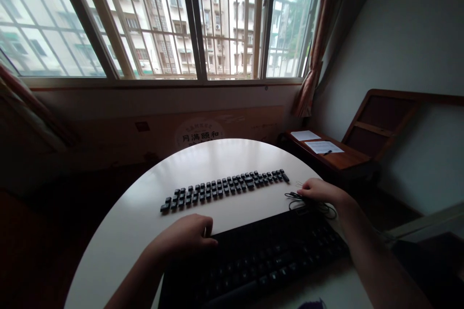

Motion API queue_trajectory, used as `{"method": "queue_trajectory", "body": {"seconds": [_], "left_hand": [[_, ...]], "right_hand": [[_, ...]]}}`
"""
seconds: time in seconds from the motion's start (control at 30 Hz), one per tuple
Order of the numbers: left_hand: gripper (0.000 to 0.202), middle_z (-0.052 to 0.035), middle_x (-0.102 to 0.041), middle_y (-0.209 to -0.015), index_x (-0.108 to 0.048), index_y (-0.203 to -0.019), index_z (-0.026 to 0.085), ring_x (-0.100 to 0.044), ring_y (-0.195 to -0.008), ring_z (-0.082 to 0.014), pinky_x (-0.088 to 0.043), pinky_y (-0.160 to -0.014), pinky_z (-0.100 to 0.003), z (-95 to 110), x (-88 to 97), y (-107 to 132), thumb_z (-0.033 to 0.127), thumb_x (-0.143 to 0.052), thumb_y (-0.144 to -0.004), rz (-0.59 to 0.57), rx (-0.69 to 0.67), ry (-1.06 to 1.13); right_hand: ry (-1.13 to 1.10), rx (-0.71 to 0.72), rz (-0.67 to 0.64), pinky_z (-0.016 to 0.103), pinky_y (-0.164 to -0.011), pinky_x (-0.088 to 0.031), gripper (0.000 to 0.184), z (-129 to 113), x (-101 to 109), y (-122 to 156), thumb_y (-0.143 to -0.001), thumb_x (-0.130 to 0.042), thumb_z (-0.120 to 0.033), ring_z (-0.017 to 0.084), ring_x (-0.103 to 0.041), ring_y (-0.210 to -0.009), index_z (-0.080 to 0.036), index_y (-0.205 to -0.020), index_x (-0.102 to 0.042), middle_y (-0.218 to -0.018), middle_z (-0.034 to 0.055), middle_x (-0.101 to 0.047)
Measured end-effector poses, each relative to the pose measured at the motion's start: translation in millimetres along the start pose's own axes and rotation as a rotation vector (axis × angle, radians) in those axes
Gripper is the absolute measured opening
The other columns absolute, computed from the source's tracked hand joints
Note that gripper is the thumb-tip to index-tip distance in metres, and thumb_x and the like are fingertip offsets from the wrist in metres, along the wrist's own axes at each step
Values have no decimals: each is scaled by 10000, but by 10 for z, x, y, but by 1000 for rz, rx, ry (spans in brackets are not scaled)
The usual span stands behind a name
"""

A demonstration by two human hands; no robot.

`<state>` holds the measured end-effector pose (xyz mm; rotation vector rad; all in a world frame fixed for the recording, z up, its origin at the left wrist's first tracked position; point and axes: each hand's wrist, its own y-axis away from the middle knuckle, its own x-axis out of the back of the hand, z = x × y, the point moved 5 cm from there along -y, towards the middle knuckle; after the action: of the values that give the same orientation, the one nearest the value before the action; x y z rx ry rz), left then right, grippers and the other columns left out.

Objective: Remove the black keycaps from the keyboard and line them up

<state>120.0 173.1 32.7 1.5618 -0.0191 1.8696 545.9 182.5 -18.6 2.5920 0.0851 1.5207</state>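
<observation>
A black keyboard (pixel 253 246) lies at a slant on the white round table (pixel 137 212). Its far part is dark with no keycaps visible, while caps remain in the nearer rows and at the right. My left hand (pixel 186 234) has curled fingers and grips the keyboard's far left edge with the thumb on top. At the far right corner my right hand (pixel 321 190) is closed in a pinch, thin wire loops of a keycap puller (pixel 299 184) showing at its fingertips. Just below it a coiled black cable (pixel 295 198) lies by the keyboard. Loose black keycaps (pixel 221 188) stand in slanting rows beyond.
A wooden bench or chair (pixel 357 154) with paper sheets (pixel 324 147) and a pen (pixel 327 152) stands at the right. Barred windows (pixel 232 34) and a curtain (pixel 313 77) are behind the table. Something dark purple (pixel 312 304) shows at the bottom edge.
</observation>
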Motion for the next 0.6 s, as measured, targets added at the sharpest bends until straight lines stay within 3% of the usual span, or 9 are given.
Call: {"method": "queue_trajectory", "body": {"seconds": [0.17,0.33,0.4,0.5,0.6], "left_hand": [[327,-64,-675,-901,-681,-862,216,-606,-797,-251,-397,-608,-305,24,-17,-11,520,-620,-760,6,-42,-10],[384,-60,-682,-908,-667,-865,206,-611,-767,-226,-400,-592,-292,-13,-26,-49,570,-558,-807,-41,-52,52],[421,-62,-682,-905,-664,-868,198,-611,-762,-221,-402,-594,-290,-27,-28,-70,594,-528,-824,-37,-63,65],[426,-62,-678,-882,-669,-869,193,-604,-756,-220,-397,-593,-286,-31,-34,-77,591,-525,-825,-26,-87,47],[409,-57,-675,-878,-676,-882,199,-597,-750,-217,-396,-596,-284,-28,-38,-63,578,-535,-820,-31,-104,36]], "right_hand": [[-15,40,87,257,-456,-358,391,-29,83,33,-800,-656,-476,186,-610,-496,-158,-581,-719,-539,48,-667],[-45,122,328,294,-643,-465,389,-172,285,110,-894,-531,-465,227,-666,-726,-160,-836,-766,-792,91,-739],[-77,223,451,311,-705,-475,414,-321,378,204,-922,-491,-475,229,-654,-772,-160,-855,-751,-835,94,-728],[-185,403,625,314,-646,-475,477,-611,522,395,-958,-456,-511,199,-604,-638,-158,-771,-718,-698,67,-658],[-357,527,662,312,-600,-486,593,-909,665,528,-979,-378,-591,178,-588,-575,-157,-751,-713,-685,68,-637]]}}
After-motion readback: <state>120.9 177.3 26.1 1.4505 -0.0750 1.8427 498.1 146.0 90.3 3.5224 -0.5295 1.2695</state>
